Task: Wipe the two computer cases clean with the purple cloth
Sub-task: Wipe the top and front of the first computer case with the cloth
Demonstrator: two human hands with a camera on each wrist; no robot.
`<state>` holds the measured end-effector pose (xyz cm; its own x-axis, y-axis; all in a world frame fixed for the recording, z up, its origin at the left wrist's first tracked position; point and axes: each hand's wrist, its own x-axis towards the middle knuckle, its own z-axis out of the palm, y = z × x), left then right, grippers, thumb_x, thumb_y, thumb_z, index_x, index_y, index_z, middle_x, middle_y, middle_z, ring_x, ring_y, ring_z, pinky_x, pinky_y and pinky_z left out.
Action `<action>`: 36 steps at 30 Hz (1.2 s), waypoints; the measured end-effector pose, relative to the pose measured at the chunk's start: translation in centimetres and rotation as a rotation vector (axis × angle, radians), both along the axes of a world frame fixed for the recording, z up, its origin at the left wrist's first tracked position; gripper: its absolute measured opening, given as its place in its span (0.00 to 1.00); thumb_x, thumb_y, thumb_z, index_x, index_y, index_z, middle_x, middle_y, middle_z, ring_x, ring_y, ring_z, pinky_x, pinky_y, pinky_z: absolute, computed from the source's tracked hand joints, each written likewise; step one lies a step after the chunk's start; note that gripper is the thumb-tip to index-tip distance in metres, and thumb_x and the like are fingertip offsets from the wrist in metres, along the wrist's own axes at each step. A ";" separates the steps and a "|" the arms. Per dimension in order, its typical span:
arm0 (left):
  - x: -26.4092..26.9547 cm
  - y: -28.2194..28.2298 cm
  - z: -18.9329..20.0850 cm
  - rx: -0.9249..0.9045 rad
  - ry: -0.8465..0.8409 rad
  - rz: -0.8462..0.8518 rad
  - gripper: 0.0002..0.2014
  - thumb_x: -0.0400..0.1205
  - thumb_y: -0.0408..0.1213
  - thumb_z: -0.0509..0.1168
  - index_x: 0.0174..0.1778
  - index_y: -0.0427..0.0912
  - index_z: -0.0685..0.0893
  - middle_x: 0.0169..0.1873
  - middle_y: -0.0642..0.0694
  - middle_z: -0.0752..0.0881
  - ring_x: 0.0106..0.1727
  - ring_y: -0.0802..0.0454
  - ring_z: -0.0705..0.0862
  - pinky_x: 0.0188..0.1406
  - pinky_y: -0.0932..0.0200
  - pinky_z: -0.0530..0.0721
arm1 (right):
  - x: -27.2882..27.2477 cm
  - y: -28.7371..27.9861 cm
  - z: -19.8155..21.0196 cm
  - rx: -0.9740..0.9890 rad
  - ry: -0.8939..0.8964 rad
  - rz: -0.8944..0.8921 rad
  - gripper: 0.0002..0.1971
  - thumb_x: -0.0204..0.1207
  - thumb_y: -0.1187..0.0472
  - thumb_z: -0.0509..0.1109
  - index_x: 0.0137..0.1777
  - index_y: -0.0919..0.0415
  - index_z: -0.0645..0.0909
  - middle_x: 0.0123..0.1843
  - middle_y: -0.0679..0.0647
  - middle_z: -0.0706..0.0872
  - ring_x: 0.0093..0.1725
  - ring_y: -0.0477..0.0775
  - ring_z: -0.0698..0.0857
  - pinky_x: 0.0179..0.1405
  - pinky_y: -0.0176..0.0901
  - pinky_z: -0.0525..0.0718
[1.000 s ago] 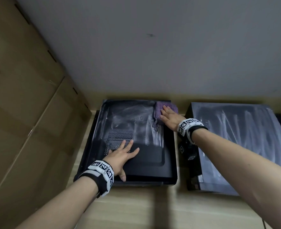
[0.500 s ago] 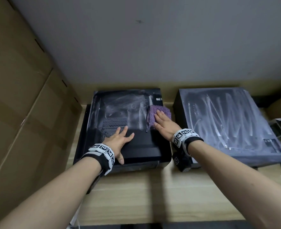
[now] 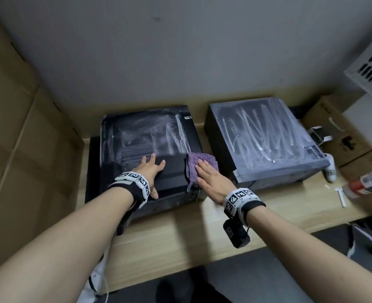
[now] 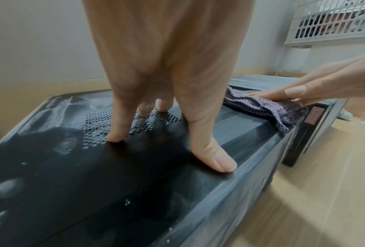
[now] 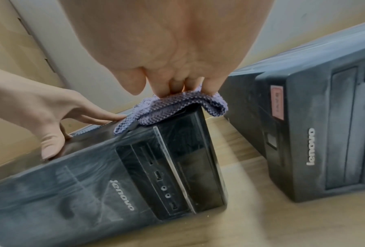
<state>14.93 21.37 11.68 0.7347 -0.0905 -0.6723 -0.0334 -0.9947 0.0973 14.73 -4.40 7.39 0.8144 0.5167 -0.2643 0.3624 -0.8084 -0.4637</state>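
Right hand (image 3: pixel 211 182) flat on purple cloth (image 3: pixel 199 165), left hand (image 3: pixel 151 169) spread; boxes (image 3: pixel 342 136) beside dusty case (image 3: pixel 265 136).

- Bare forearms, no sleeves.
- Left wristband (image 3: pixel 134 181): black strap, white blocks printed with black square markers.
- Right wristband (image 3: pixel 241 201): same, with a small black camera (image 3: pixel 236 234) slung beneath.

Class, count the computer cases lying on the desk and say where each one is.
2. The left case lies flat under both hands, the purple cloth at its near right corner. The right case lies beside it, apart, untouched. None seems hidden.
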 end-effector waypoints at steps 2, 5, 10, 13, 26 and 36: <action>0.2 0.2 -0.1 -0.005 0.000 -0.010 0.64 0.66 0.40 0.83 0.85 0.53 0.40 0.83 0.42 0.30 0.83 0.33 0.33 0.78 0.27 0.58 | -0.4 -0.1 -0.3 -0.001 0.004 -0.009 0.29 0.90 0.47 0.48 0.88 0.56 0.51 0.89 0.48 0.44 0.87 0.44 0.42 0.84 0.39 0.39; 0.4 0.5 -0.1 0.001 -0.005 -0.018 0.64 0.66 0.42 0.83 0.85 0.53 0.40 0.83 0.41 0.31 0.83 0.32 0.33 0.78 0.27 0.58 | -0.1 0.0 -0.2 -0.023 -0.002 -0.002 0.30 0.90 0.47 0.47 0.88 0.56 0.50 0.89 0.48 0.44 0.87 0.44 0.41 0.84 0.38 0.39; 0.8 0.4 0.1 0.040 -0.010 -0.060 0.64 0.65 0.46 0.83 0.85 0.53 0.40 0.84 0.40 0.33 0.83 0.31 0.36 0.77 0.28 0.62 | 2.7 1.0 0.2 -0.045 -0.007 0.025 0.29 0.90 0.48 0.46 0.88 0.57 0.49 0.89 0.50 0.43 0.87 0.46 0.41 0.84 0.39 0.38; 1.2 0.6 0.5 0.068 0.001 -0.108 0.62 0.66 0.54 0.80 0.86 0.53 0.42 0.84 0.40 0.36 0.84 0.31 0.41 0.77 0.32 0.65 | 6.2 2.2 0.4 -0.047 0.012 0.024 0.29 0.90 0.48 0.46 0.88 0.58 0.49 0.89 0.51 0.43 0.87 0.47 0.41 0.84 0.39 0.38; 10.3 5.1 4.0 -0.122 -0.380 0.076 0.34 0.83 0.53 0.62 0.83 0.45 0.62 0.81 0.48 0.67 0.82 0.50 0.64 0.78 0.49 0.69 | 23.9 8.9 1.5 -0.165 0.114 0.103 0.32 0.90 0.46 0.44 0.88 0.62 0.44 0.88 0.58 0.38 0.87 0.53 0.38 0.86 0.47 0.39; 10.9 11.9 3.2 -0.049 -0.384 0.663 0.23 0.78 0.48 0.61 0.67 0.42 0.76 0.67 0.40 0.79 0.65 0.38 0.79 0.61 0.46 0.80 | 27.5 12.0 0.7 -0.136 -0.066 0.079 0.28 0.90 0.51 0.48 0.86 0.65 0.54 0.88 0.61 0.51 0.87 0.57 0.48 0.84 0.45 0.42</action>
<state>25.79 33.29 14.87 0.8269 0.4275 -0.3652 0.5281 -0.8134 0.2436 42.26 7.59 8.09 0.7906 0.5428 -0.2834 0.4535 -0.8300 -0.3247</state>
